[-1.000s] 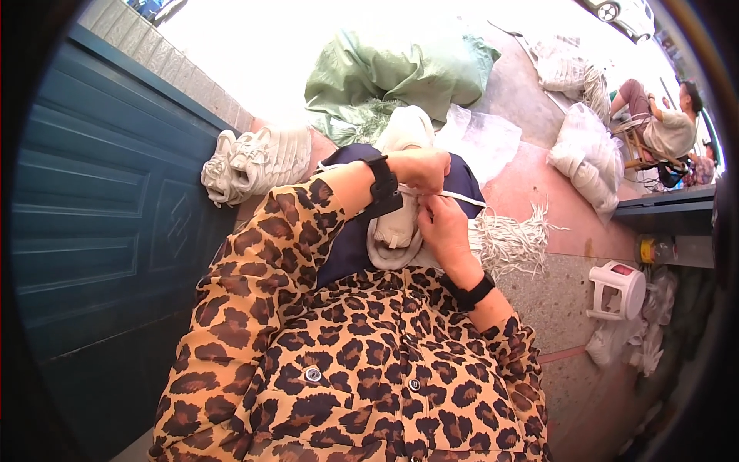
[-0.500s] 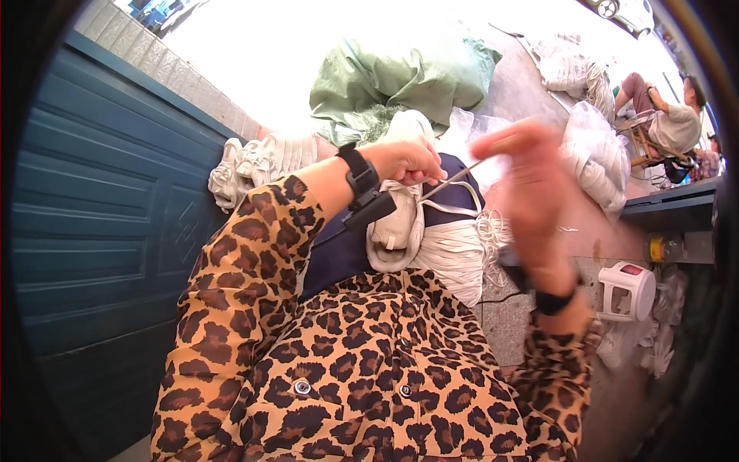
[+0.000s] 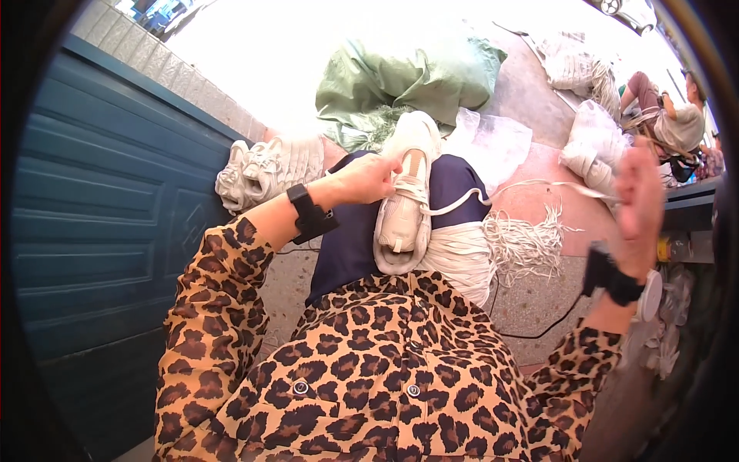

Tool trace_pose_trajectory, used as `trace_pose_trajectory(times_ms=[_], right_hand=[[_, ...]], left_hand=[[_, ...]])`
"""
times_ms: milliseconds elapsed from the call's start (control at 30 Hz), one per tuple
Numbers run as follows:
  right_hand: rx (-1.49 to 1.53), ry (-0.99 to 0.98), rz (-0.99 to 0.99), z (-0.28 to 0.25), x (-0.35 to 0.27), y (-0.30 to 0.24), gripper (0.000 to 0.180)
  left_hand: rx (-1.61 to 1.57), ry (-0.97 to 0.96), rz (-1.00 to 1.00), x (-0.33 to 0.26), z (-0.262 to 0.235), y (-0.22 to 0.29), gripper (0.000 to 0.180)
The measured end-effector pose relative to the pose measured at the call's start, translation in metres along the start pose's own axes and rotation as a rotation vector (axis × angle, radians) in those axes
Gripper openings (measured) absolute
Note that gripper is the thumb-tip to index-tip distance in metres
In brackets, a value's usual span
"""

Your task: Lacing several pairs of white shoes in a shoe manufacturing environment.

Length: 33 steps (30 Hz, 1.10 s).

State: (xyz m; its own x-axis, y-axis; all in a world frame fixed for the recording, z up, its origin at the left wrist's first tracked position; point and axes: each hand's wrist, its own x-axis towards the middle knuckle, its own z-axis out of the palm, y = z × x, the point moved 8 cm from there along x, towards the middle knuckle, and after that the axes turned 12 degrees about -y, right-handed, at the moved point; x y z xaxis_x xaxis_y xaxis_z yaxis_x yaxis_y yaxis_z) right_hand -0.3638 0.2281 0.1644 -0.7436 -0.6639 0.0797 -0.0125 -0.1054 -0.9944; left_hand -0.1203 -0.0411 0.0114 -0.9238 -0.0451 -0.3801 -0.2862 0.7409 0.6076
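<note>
A cream sneaker (image 3: 406, 202) lies on my lap, on dark blue trousers (image 3: 348, 231), its toe pointing away from me. My left hand (image 3: 368, 177) grips its upper near the eyelets. A white shoelace (image 3: 514, 189) runs taut from the shoe out to the right, where my right hand (image 3: 639, 192) is raised and pinches its end. A bundle of white laces (image 3: 463, 258) rests on my right thigh, its frayed ends (image 3: 531, 245) spilling over the floor. Both wrists wear black bands.
Several cream sneakers (image 3: 269, 168) sit in a pile on the floor to the left, against a teal metal door (image 3: 100, 223). A green sack (image 3: 408, 81) and clear plastic bags (image 3: 493, 142) lie ahead. Another person (image 3: 666, 115) sits at the far right among white bundles.
My right hand has pulled away from the shoe, far out to the right and upward, drawing the lace through and taut. My left hand stays on the sneaker.
</note>
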Motion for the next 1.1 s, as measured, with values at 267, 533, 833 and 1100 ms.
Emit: trace_pose_trajectory(times_ms=[267,533,833,1100], right_hand=[[-0.614,-0.733,0.251,0.22,-0.067,0.164,0.018],[-1.013,-0.519,-0.102,0.264,-0.065,0.168,0.015],[-1.355,-0.582,-0.246,0.289,-0.063,0.183,0.015],[0.249,-0.88,0.578,0.227,-0.046,0.081,0.028]], left_hand=[[-0.942,-0.242,-0.281,-0.006,0.015,-0.035,0.017],[-0.21,0.015,-0.003,-0.012,0.006,-0.02,0.018],[-0.094,0.085,-0.017,-0.016,0.016,-0.024,0.022],[0.021,0.3,-0.265,-0.031,-0.004,-0.039,0.019]])
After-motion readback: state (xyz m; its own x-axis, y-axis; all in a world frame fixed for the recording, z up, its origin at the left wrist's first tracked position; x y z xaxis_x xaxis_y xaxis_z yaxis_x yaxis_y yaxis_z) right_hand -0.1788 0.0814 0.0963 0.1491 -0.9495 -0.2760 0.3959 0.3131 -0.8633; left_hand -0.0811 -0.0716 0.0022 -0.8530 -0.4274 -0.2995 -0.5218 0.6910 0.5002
